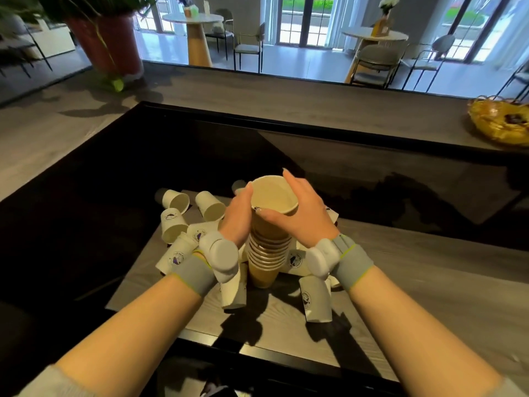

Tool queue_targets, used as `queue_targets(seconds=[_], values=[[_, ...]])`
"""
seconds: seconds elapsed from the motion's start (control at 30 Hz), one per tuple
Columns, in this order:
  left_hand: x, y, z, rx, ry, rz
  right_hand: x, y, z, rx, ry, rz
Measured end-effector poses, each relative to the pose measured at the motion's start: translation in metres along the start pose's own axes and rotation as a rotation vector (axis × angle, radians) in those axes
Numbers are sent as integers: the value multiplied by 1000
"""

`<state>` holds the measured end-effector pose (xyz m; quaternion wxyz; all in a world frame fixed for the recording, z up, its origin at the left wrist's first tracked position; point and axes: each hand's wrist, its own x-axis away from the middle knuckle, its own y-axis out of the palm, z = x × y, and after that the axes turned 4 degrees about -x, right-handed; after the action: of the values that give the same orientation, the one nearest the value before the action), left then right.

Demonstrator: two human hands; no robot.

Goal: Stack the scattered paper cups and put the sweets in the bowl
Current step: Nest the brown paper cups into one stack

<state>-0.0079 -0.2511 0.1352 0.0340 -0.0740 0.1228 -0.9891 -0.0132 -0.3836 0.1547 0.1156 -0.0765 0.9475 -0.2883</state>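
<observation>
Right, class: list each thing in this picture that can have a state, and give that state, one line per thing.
Stack of paper cups: upright, nested, held between both hands.
Loose paper cups: lying tipped over, unstacked, on both sides of the stack.
Left hand: pressed to the stack's side.
Right hand: gripping the top cup's rim.
Gold bowl: upright, far right, holding something.
</observation>
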Motion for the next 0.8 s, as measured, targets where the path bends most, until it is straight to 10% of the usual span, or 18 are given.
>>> queue_targets(seconds=[0.2,0.8], values=[[-2,12,-36,-111,-29,-30,14,24,38,143,65,-106],[22,13,-53,390,-221,-181,33,51,51,-677,407,-138]])
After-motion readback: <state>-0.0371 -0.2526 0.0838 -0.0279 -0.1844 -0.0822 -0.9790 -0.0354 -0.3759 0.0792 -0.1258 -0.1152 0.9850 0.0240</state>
